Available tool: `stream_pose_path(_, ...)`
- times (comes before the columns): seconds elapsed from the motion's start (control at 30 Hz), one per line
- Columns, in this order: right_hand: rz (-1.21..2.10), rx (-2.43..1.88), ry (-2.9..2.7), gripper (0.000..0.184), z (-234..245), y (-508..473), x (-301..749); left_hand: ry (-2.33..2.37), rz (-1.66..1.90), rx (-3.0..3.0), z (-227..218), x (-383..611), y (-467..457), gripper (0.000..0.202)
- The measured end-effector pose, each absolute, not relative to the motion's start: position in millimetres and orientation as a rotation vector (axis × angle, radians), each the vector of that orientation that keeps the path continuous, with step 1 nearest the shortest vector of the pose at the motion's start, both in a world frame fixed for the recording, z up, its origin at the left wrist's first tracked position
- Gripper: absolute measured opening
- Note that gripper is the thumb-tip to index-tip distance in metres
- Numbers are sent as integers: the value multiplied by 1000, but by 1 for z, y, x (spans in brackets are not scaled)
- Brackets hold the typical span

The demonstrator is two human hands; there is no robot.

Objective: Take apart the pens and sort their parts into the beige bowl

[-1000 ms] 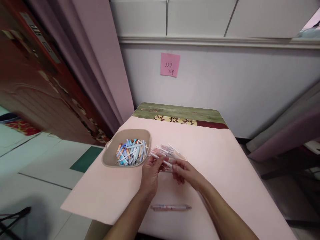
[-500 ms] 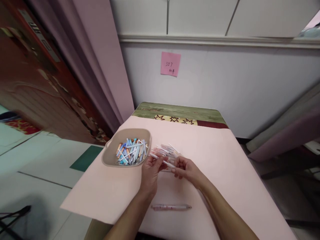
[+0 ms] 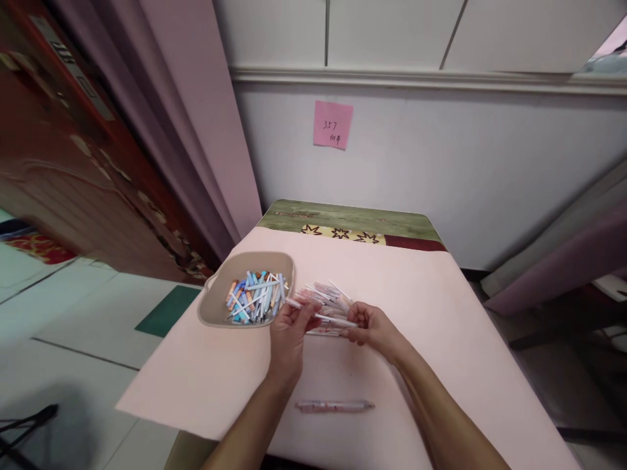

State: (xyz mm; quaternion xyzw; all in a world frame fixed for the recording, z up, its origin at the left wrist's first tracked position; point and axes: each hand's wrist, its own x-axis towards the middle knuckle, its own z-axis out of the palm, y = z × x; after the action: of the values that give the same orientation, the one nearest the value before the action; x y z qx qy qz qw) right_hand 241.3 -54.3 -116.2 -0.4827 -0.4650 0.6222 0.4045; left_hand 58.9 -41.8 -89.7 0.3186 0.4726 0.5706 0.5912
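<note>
My left hand [image 3: 289, 329] is closed around a pale pink pen barrel [image 3: 294, 303], whose end pokes out above the fingers. A thin white pen refill [image 3: 337, 320] lies across the gap between my hands, pinched at its right end by my right hand [image 3: 369, 329]. Its left end reaches my left fingers; whether it enters the barrel is hidden. Just behind both hands is a pile of pink and clear pen parts [image 3: 323, 292] with thin white sticks. Nearer to me, an assembled-looking pink pen [image 3: 334, 406] lies sideways.
A beige bin [image 3: 208, 313] with blue, orange and white pen parts [image 3: 257, 297] stands left of my hands. Pink paper [image 3: 416, 294] covers the table, leaving its green far edge [image 3: 353, 212] bare. Behind it, a pink note [image 3: 333, 124] is stuck to the wall.
My hands have drawn slightly apart, the left one moving left and the right one a little right. More of the white refill now shows between them.
</note>
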Motion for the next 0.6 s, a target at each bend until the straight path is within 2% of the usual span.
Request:
stream_pose_path(0.2,1393,-1430,-1366,33,-106,-52,275,1236,1333,1258,-97,45,-44,18)
stream_pose_path(0.4,1176,-1588,-1446,40,-113,-49,282,1410,910,2122,-107,35,-46,17)
stream_pose_path(0.6,996,-1573,-1345,38,-126,-47,252,1366,684,2454,-115,33,-47,19)
